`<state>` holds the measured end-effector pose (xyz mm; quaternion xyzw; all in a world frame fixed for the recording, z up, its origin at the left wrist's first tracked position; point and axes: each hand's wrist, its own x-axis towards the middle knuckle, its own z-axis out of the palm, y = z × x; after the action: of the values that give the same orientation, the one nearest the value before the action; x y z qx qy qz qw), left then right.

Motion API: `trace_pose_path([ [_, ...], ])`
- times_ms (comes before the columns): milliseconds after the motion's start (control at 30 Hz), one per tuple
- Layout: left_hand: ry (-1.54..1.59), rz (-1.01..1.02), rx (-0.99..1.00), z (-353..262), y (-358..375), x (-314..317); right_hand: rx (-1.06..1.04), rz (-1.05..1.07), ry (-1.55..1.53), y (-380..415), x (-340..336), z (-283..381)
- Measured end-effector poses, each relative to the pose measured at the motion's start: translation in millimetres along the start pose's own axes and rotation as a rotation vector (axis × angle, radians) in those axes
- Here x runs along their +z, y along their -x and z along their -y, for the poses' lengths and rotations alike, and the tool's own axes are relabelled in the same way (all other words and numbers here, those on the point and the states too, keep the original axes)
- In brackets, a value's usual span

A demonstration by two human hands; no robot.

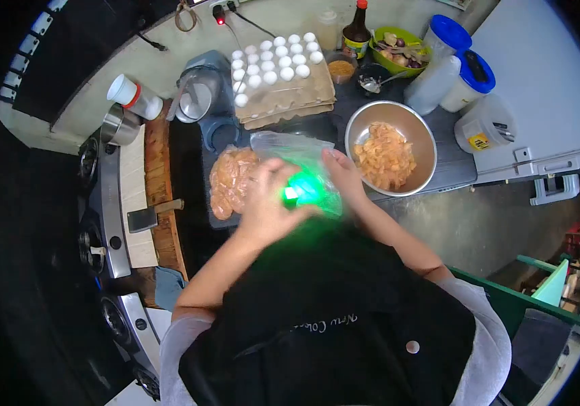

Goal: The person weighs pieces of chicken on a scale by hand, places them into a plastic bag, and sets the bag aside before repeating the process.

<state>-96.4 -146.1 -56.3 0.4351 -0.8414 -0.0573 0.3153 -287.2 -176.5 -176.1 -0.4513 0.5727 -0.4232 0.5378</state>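
Note:
A clear plastic bag [290, 143] is stretched between my hands in front of my black apron. My left hand [264, 203] curls around its left side, with a bright green glow over the fingertips and the bag's middle. At the bag's right edge, my right hand [345, 177] pinches the plastic. Glare hides whether anything is inside the bag. Just left of my left hand lies a filled plastic bag [229, 183] of pale orange-brown pieces. To the right of my right hand, a steel bowl [428, 145] holds similar chopped pieces [386, 157].
Egg trays [283, 111] with many white eggs stand behind my hands. A dark sauce bottle [357, 34], a green bowl [398, 51] and blue-lidded containers [474, 76] line the back right. On the left are a cleaver [144, 219] on a wooden board and stove burners [91, 243].

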Motion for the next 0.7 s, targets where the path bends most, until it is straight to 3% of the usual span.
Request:
trace_pose_path([
  [100, -0.046, 0.023, -0.075, 17.6, 11.9, 17.3, 0.096, 0.006, -0.566, 14.4, 42.1, 23.1],
  [133, -0.036, 0.026, -0.069, 38.4, 20.8, 30.6, 0.097, -0.005, -0.564, 16.1, 45.8, 21.9],
  [200, 0.53, -0.098, -0.355, 88.0, 37.7, 53.5, 0.128, 0.054, -0.492, 17.6, 48.4, 16.7],
  [267, 1.007, -0.106, -0.7, 103.5, 35.1, 39.5, 0.071, 0.041, -0.458, 11.4, 50.7, -9.4],
  [300, 1.173, -0.185, -0.797, 102.5, 34.5, 34.4, 0.158, 0.068, -0.305, 15.6, 49.3, -7.1],
  [367, 1.274, -0.234, -0.845, 103.8, 39.8, 30.5, 0.25, 0.092, -0.153, 19.3, 56.4, -17.6],
  [400, 1.37, -0.289, -0.891, 105.6, 42.7, 29.3, 0.084, -0.078, -0.177, 20.4, 66.3, -21.8],
  [433, 1.372, -0.279, -0.893, 110.3, 45.6, 30.8, -0.083, -0.249, -0.198, 21.6, 73.1, -25.7],
  [467, 1.146, -0.221, -0.778, 116.3, 48.5, 34.8, -0.078, -0.259, -0.199, 24.4, 70.6, -29.1],
  [500, 0.924, -0.164, -0.66, 118.9, 51.6, 38.0, -0.429, -0.364, 0.218, 37.6, 67.8, 12.7],
  [533, 0.933, -0.152, -0.661, 115.3, 52.9, 36.3, -0.771, -0.45, 0.65, 48.5, 65.2, 46.2],
  [600, 0.838, -0.034, -0.593, 102.2, 52.0, 26.8, -0.792, -0.374, 0.594, 59.1, 73.7, 60.1],
  [667, 0.78, -0.063, -0.467, 96.0, 49.8, 24.9, -0.443, -0.075, 0.509, 60.4, 80.7, 57.1],
  [700, 0.714, -0.099, -0.35, 93.9, 48.6, 23.1, -0.381, -0.097, 0.434, 55.6, 83.5, 49.9],
])
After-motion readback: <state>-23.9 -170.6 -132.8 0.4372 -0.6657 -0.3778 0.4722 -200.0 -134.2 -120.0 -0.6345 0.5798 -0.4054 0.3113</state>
